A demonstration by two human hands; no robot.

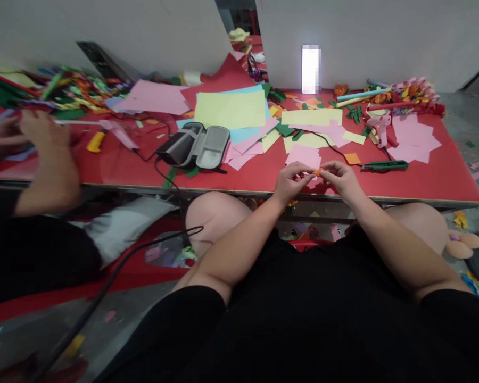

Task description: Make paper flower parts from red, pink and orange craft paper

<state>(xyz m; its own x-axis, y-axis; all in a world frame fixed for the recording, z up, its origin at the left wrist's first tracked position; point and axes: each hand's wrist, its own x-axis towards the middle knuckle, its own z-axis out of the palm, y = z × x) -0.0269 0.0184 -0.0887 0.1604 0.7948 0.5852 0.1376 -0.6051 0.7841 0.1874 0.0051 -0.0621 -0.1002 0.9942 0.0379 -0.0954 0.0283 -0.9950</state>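
Note:
A small piece of orange paper is pinched between my two hands, just above the front edge of the red table. My left hand grips its left side with thumb and fingertips. On the other side my right hand holds it the same way. Fingers hide part of the paper, so its exact shape is unclear. Pink paper sheets lie just behind my hands. Close to my right hand are an orange paper square and a green utility knife.
A pink glue gun stands on the right, its cord trailing near the knife. An open grey case and yellow sheets lie left of centre. A lit phone leans at the back. Another person's hands work at the far left.

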